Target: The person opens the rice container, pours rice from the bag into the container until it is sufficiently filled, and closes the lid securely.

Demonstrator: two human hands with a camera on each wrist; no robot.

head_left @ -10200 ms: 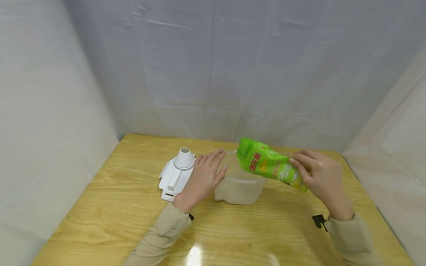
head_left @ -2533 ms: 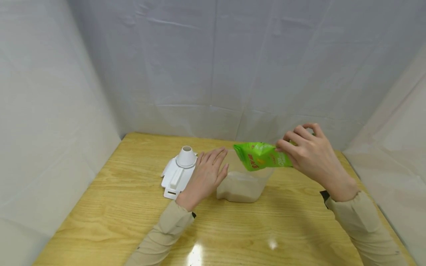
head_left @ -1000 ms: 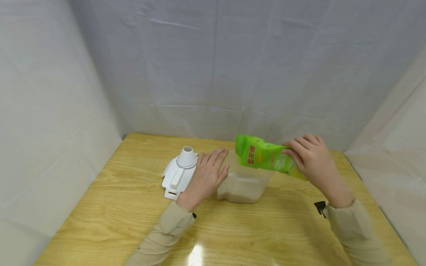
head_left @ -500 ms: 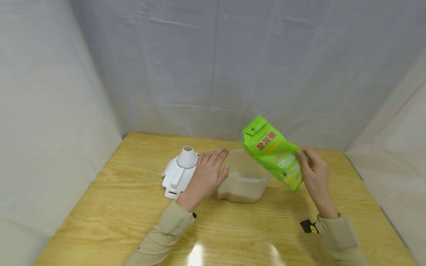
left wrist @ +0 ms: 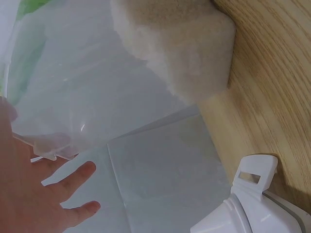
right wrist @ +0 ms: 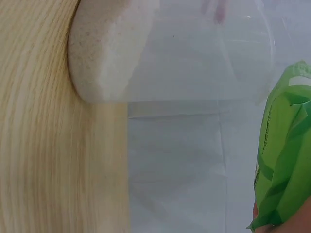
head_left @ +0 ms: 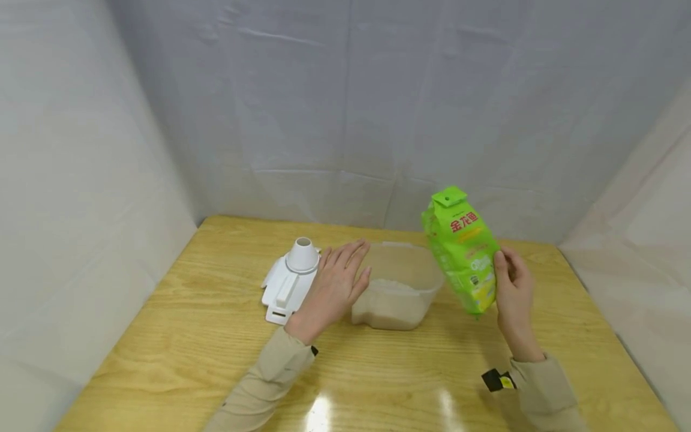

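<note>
Light wooden table (head_left: 216,354), clear tub of pale grains (head_left: 396,294) at centre, white spouted lid (head_left: 288,281) left of it

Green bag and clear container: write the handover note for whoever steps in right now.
Left hand: open, straight fingers resting against the left wall of the clear container.
Right hand: grips the green bag by its lower part, upright, held in the air to the right of the container, mouth end up.
Container: stands on the wooden table, lid off, partly filled with a pale grain.
White lid with spout: lies on the table left of the left hand.
Done: grain is in the container.
Left, judging by the layout: probably set the bag down and fit the lid. Whether the bag is empty cannot be told.
</note>
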